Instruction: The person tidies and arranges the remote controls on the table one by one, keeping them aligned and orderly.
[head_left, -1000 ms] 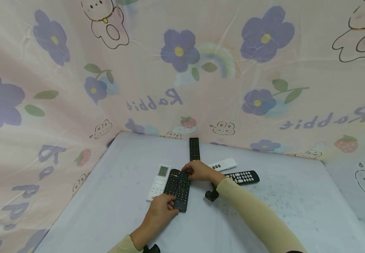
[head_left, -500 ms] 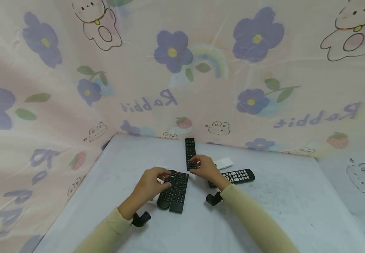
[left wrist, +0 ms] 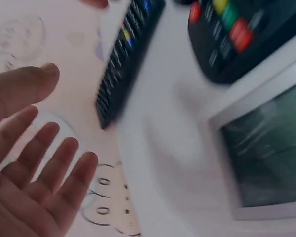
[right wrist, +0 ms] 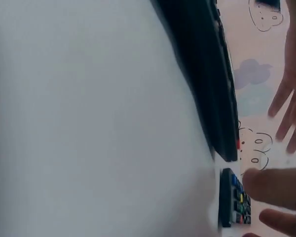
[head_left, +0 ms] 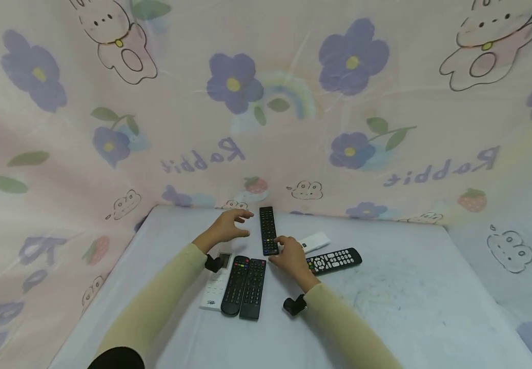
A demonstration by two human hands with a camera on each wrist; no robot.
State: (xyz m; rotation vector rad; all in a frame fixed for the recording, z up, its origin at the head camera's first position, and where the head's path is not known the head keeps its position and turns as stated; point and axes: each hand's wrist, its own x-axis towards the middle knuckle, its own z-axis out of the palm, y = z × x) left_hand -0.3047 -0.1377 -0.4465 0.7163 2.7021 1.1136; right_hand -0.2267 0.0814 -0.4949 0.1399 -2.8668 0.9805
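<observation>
My left hand (head_left: 227, 225) hovers left of a slim black remote control (head_left: 268, 230) at the back of the table. Its fingers are spread, with nothing between them, also in the left wrist view. By the near right end of that remote is my right hand (head_left: 290, 256), thumb and index apart; whether a fingertip touches it I cannot tell. Below lie a white remote with a screen (head_left: 215, 289), a rounded black remote (head_left: 236, 286) and a straight black remote (head_left: 253, 289), side by side. My left wrist camera partly covers the white one.
To the right, a black remote with white buttons (head_left: 337, 260) lies slantwise, its left end near my right hand. Behind it is a smaller white remote (head_left: 314, 242), partly hidden by the fingers. A patterned curtain (head_left: 293, 143) rises behind the white table (head_left: 409, 297).
My left hand has let go of the straight black remote's lower end and moved forward, left of the slim remote. My right hand has left the row's top for the slim remote's near end.
</observation>
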